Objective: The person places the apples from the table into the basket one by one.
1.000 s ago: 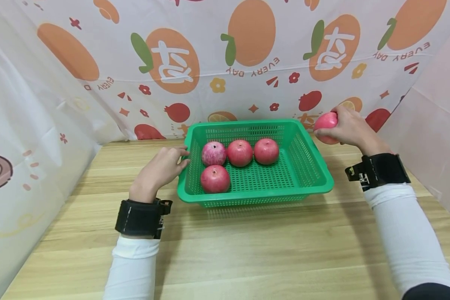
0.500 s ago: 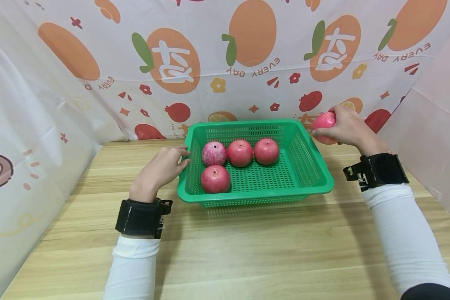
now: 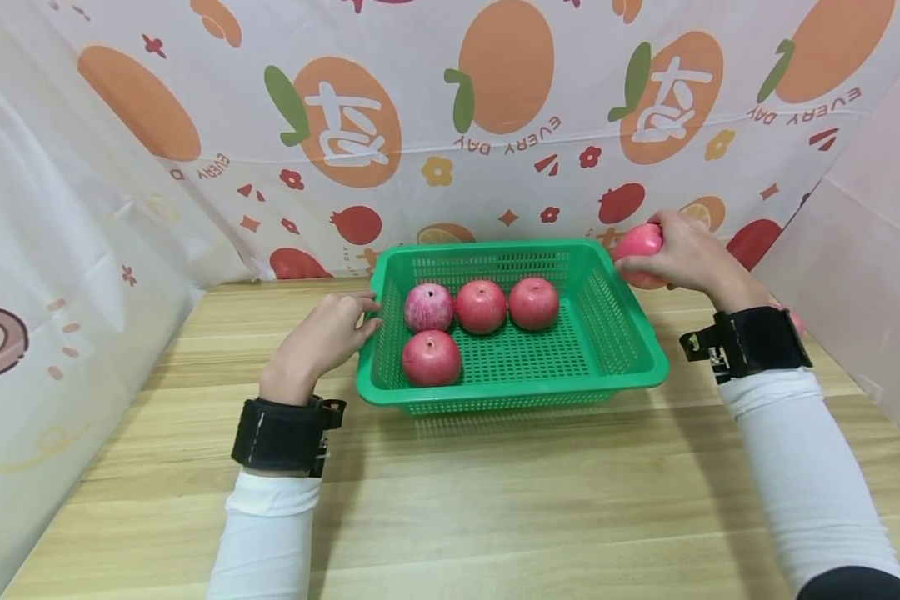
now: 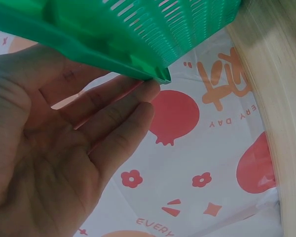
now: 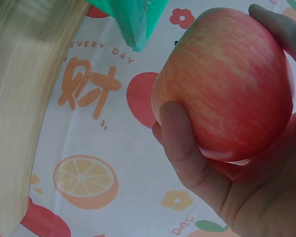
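Observation:
My right hand [image 3: 693,258] grips a red apple [image 3: 640,250] just off the right end of the green plastic basket [image 3: 510,392]. The right wrist view shows this streaked red-yellow apple [image 5: 227,89] between thumb and fingers, with a green basket corner [image 5: 135,29] nearby. At the basket's left rim, my left hand [image 3: 322,333] rests with loosely bent fingers; in the left wrist view the fingertips [image 4: 148,91] touch the rim from outside. Several red fruits sit in the basket's left and middle: a streaked purplish apple [image 3: 428,307], a front one [image 3: 431,358], and two [image 3: 481,306] along the back.
The basket stands on a light wood table [image 3: 495,500]. A fruit-print curtain [image 3: 435,108] rises close behind it, and pale sheets [image 3: 877,275] hang at both sides. Behind the right wrist strap [image 3: 757,342], a bit of another red object [image 3: 795,321] shows.
The right hand has moved slightly left with the apple, closer to the basket's right rim. A red object has come into view behind the right wrist. The left hand and basket stay put.

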The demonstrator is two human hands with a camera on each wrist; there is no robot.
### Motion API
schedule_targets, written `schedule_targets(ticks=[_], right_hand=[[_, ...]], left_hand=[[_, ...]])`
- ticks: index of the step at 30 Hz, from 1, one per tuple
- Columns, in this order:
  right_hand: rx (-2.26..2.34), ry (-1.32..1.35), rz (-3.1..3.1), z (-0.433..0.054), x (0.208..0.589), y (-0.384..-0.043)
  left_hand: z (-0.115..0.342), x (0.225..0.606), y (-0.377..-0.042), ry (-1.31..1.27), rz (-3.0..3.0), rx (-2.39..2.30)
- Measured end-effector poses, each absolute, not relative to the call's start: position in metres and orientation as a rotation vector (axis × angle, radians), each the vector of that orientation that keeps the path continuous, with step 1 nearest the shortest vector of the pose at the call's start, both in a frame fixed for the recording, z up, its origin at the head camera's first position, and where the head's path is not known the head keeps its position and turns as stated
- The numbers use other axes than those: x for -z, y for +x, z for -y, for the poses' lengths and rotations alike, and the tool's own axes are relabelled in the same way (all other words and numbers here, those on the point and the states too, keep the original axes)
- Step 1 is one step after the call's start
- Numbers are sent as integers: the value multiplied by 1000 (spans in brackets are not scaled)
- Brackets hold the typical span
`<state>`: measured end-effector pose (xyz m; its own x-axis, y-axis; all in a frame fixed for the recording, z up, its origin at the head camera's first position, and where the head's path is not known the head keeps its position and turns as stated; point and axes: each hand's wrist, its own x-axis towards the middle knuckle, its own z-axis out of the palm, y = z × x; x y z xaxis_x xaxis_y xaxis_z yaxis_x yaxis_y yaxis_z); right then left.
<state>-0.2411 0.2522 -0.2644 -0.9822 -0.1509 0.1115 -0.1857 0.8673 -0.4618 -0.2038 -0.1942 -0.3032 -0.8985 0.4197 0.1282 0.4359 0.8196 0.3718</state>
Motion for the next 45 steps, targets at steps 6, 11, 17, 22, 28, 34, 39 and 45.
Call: schedule_targets(ticks=[6, 11, 17, 22, 28, 34, 39, 45], right_hand=[[-730, 275, 2960, -247, 262, -240], [-747, 278, 2967, -243, 260, -240], [-756, 291, 2975, -239, 258, -240], [-754, 297, 2973, -235, 256, -239], [-745, 310, 2969, -231, 255, -239], [-748, 332, 2965, -226, 254, -239], [-741, 333, 2975, -223, 251, -239], [-754, 340, 2992, -218, 249, -237]], left_hand=[[194, 303, -204, -702, 2955, 619], [194, 303, -204, -701, 2957, 617], [194, 303, -204, -702, 2955, 618], [194, 303, -204, -698, 2956, 621], [194, 303, -203, -693, 2958, 618], [193, 303, -202, -686, 2959, 617], [193, 302, -203, -679, 2966, 619], [193, 302, -203, -678, 2969, 620]])
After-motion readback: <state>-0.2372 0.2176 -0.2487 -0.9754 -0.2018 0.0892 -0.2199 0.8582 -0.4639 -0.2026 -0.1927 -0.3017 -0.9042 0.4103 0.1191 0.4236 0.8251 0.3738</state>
